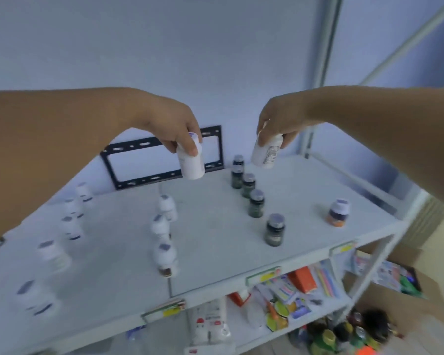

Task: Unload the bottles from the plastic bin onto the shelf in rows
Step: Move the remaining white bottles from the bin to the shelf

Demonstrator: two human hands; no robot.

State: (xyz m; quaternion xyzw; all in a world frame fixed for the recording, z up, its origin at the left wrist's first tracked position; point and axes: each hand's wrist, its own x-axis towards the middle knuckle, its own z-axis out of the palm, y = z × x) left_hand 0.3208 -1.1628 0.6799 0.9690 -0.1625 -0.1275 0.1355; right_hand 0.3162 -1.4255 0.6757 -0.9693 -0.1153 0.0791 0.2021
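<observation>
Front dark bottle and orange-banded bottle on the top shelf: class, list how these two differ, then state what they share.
Colour: the front dark bottle is dark green nearly all over; the orange-banded bottle is pale above with orange at its base. Placement: the front dark bottle ends a row of like bottles; the orange-banded bottle stands alone, further right. Shared: both stand on the top shelf with greyish lids.

Five dark green grey-capped bottles point(256, 203) right of centre; three white plastic bottles point(160, 226) at centre; one orange-banded bottle point(338, 213) at right; two hand-held white bottles point(191, 162) upper centre; blurred left ones uncountable.
</observation>
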